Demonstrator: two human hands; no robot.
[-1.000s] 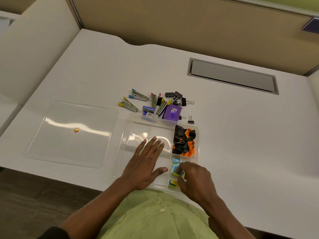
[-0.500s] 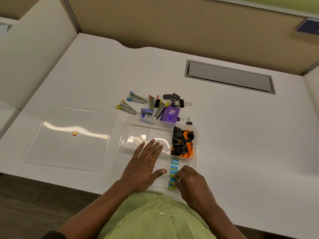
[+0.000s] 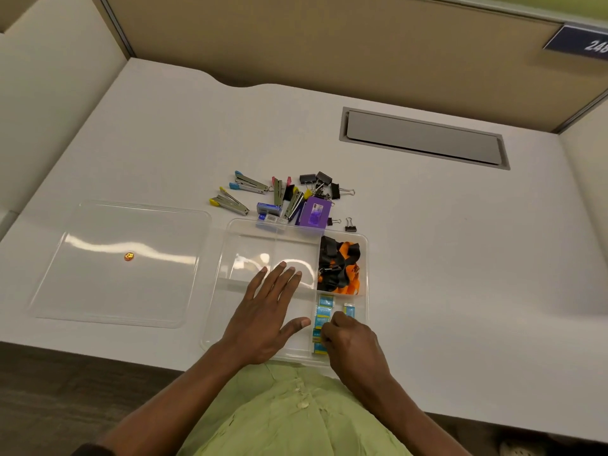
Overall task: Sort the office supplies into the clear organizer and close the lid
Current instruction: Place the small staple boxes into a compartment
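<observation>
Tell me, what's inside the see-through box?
Black and orange straps fill its far right part; small blue packets sit in the near right part. The right hand hides some packets.

Clear plastic divided organizer (image 3: 213,292) at near edge of white tabletop (image 3: 460,258). Flat clear plastic lid (image 3: 115,291) just left of it. Metal staplers (image 3: 251,185) and black binder clips (image 3: 324,178) heaped behind organizer. Black-and-orange lanyards (image 3: 339,264) in far right compartment; small blue boxes (image 3: 324,311) in near right compartment.
</observation>
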